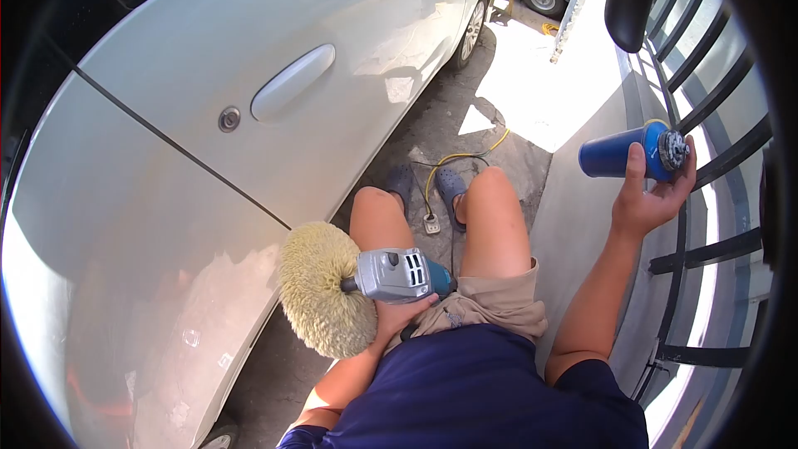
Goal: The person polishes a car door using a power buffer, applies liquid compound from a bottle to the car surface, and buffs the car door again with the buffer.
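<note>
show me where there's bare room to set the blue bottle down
Bare patches: the grey strip between the right leg and the barred railing, and the sunlit ground beyond the yellow cord. Crowded: between the shoes, with the cord and socket, and by the car door, where the fluffy pad sits close.

Left hand [404, 316] supports a polisher [397, 276] with a fluffy pad [327, 289] beside a white car [274, 41]; right hand [652, 199] holds 1 blue bottle [619, 154].
</note>
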The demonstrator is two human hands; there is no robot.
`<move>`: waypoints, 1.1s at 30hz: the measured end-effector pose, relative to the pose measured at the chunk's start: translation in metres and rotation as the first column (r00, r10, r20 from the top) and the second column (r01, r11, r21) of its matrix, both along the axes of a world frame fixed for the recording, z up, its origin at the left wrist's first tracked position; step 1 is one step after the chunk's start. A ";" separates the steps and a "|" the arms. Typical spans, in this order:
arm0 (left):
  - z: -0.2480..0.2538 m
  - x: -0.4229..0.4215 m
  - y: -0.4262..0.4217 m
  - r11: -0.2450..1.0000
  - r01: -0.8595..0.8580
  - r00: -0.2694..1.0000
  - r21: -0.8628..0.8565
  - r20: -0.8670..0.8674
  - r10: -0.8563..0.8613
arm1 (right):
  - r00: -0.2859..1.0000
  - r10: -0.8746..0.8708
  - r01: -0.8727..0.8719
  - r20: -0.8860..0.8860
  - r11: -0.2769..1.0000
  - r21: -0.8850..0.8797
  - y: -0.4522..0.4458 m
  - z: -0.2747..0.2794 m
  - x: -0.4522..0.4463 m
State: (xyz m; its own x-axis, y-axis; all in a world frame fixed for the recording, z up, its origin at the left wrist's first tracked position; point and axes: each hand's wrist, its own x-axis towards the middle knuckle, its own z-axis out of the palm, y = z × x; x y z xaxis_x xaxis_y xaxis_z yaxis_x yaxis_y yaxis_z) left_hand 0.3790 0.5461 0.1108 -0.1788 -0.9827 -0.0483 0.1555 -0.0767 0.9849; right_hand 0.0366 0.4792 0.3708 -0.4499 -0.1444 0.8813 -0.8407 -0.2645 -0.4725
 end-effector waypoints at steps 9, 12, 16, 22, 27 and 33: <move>0.019 0.021 0.064 0.968 -0.124 0.987 -0.218 0.072 0.143 | 0.598 0.522 -0.797 0.607 0.468 0.382 -0.065 -0.185 0.097; 0.020 0.002 0.066 0.845 -0.361 0.929 -0.394 -0.233 0.288 | 0.565 0.524 -0.820 0.637 0.270 0.505 -0.052 -0.210 0.124; -0.028 0.008 0.069 0.720 -0.451 0.890 -0.527 -0.331 0.314 | 0.530 0.522 -0.820 0.668 0.113 0.562 -0.024 -0.264 0.167; -0.035 0.009 0.062 0.675 -0.469 0.874 -0.570 -0.186 0.450 | 0.515 0.459 -0.795 0.724 -0.061 0.604 -0.013 -0.288 0.205; -0.030 0.021 0.049 0.721 -0.308 0.901 -0.621 0.053 0.430 | 0.562 0.385 -0.805 0.732 0.055 0.590 -0.038 -0.298 0.232; -0.036 0.018 0.045 0.726 -0.318 0.913 -0.610 0.010 0.408 | 0.658 0.332 -0.750 0.676 0.213 0.626 -0.096 -0.311 0.241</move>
State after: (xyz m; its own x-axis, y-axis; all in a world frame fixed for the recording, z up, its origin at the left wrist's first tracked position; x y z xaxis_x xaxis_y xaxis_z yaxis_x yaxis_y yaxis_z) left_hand 0.3968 0.5911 0.0748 0.1616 -0.8130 0.5594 -0.0857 0.5532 0.8287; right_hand 0.2775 0.3832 0.0602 -0.1311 -0.9901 -0.0510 -0.3849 0.0983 -0.9177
